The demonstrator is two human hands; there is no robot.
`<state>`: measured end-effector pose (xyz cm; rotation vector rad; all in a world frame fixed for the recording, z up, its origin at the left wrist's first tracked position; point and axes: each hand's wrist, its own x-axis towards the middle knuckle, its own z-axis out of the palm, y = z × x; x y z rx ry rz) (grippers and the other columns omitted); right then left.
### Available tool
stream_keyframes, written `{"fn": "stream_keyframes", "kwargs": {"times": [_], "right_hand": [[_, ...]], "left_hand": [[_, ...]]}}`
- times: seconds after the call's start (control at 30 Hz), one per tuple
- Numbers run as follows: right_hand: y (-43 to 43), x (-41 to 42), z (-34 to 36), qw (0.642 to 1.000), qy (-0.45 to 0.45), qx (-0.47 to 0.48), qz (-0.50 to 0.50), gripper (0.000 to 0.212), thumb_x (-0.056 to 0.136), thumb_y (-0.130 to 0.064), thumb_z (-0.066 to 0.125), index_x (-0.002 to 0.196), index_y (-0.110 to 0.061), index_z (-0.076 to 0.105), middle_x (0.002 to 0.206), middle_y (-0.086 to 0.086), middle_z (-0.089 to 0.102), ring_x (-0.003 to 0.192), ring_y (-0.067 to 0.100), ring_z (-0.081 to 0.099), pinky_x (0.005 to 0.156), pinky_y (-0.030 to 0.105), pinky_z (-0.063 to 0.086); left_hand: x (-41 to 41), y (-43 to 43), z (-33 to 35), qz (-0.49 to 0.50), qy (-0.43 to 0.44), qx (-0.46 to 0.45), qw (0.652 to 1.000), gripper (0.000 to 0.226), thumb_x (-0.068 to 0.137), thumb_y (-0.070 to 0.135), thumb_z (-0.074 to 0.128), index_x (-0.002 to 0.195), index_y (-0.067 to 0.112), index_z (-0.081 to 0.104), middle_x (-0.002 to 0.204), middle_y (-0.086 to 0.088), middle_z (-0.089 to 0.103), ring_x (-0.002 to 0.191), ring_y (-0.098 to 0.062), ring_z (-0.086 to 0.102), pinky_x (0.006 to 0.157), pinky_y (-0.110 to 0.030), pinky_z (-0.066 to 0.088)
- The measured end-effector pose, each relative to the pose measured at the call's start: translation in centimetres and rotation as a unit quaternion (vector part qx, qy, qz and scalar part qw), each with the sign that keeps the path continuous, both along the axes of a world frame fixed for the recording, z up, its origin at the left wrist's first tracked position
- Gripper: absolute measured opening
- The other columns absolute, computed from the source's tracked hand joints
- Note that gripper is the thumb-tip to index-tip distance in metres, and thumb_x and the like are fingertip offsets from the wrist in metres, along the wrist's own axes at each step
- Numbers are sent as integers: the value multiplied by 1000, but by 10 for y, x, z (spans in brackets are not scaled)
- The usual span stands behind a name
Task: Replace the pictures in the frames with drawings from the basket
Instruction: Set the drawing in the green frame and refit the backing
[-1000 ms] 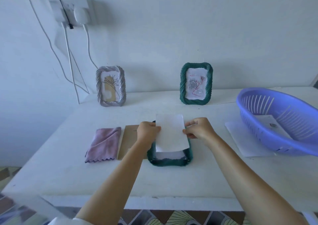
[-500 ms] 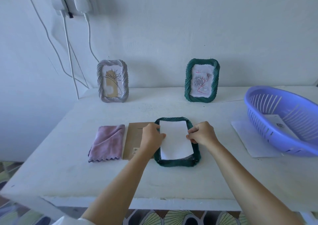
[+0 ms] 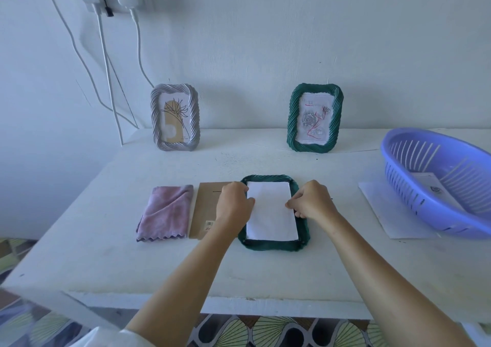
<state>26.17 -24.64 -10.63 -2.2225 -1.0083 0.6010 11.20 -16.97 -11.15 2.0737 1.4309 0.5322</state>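
Pinching one white sheet [image 3: 271,211], fingers [image 3: 292,204] curled: left hand [image 3: 232,206], right hand [image 3: 313,203]; three frames [image 3: 275,245] [image 3: 156,118] [image 3: 293,119]; one basket [image 3: 425,203].

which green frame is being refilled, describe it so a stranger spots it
On the white table, look between the left hand and right hand. The green frame there lies flat with a white sheet in its opening and a brown backing board at its left. The other green frame stands upright by the wall, showing a rose drawing.
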Motion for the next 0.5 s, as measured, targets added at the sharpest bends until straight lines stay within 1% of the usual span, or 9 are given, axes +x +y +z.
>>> {"fn": "stream_keyframes", "kwargs": {"times": [0.03,0.1,0.13,0.17,0.23,0.33,0.37,0.43,0.5], "right_hand": [[0,1,1,1000,-10,-9,6,18,71,-5,66,80,10,69,67,19,67,58,23,57,61,27,46],[-1,7,5,999,-34,-22,16,12,73,-7,68,82,1,71,76,10,67,73,27,64,66,27,45],[-2,10,7,999,-42,-28,18,10,74,-8,69,84,-6,72,83,8,68,82,27,65,69,27,46],[-4,14,7,998,-43,-30,20,12,75,-9,70,87,-11,72,86,6,68,86,26,64,71,27,46],[-8,21,5,998,-34,-24,40,18,76,-14,72,93,-16,72,80,0,62,84,22,60,72,26,42],[-12,25,1,997,5,0,83,23,76,-19,75,99,-18,73,70,-5,51,79,17,54,65,25,39],[-13,25,0,996,15,6,91,24,76,-19,75,100,-18,73,69,-5,50,77,16,52,63,25,38],[-14,25,-3,995,24,23,95,25,75,-17,76,100,-16,73,68,-5,49,73,14,50,62,19,36],[-14,25,-4,994,32,40,92,26,75,-16,76,100,-15,73,68,-5,49,73,14,49,62,19,35]], "left_hand": [[-1,-1,1,1,5,10,1000,22,82,5,60,64,9,48,65,-7,48,56,-20,37,52,-25,31],[-3,0,4,-2,4,22,1000,6,85,12,61,80,11,64,82,-7,62,68,-24,54,59,-27,41],[-5,1,4,-3,6,24,1000,9,86,16,62,91,12,68,91,-6,65,79,-24,59,64,-28,45],[-7,2,3,-8,13,27,1000,17,86,20,63,101,14,68,100,-5,65,90,-24,60,71,-30,48],[-10,6,-1,-27,30,26,999,29,85,27,66,112,16,66,112,-7,62,106,-26,55,83,-34,49],[-12,6,-5,-43,28,-6,999,37,82,26,70,117,15,65,122,-10,58,110,-26,53,92,-34,46],[-12,6,-6,-45,24,-13,999,38,81,25,70,118,14,64,124,-11,57,110,-26,53,92,-33,46],[-12,6,-5,-44,18,-18,999,40,81,23,71,119,12,64,125,-12,55,110,-26,53,92,-32,45],[-11,5,-4,-46,21,-16,999,40,81,23,71,119,11,64,123,-13,56,108,-25,52,89,-30,44]]}}
